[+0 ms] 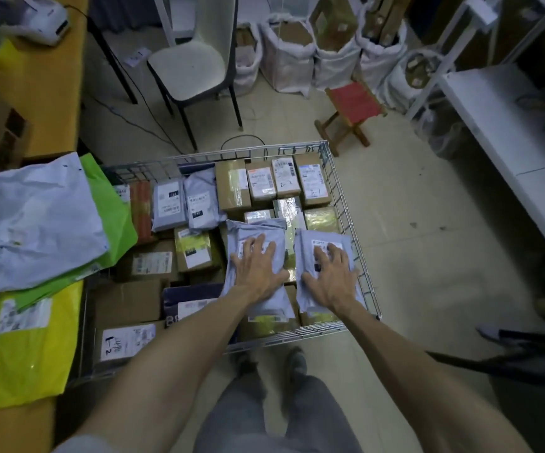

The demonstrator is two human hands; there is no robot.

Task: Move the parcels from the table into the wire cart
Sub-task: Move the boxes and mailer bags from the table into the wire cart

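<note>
Parcels: two grey mailers (pixel 251 228) lie in wire cart (pixel 353 223), right side, atop boxes (pixel 232 188). Our left hand (pixel 258 266) and right hand (pixel 330 276) rest flat on them, fingers spread, gripping nothing. We should press evenly, seat both level; more bags (pixel 36 223) wait on bench (pixel 46 93).

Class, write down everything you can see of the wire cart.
The wire cart is a silver metal-wire basket, open-topped, standing beside the table. It is nearly full of cardboard boxes and grey mailers. The left hand and right hand press flat on two mailers in its near right corner.
</note>
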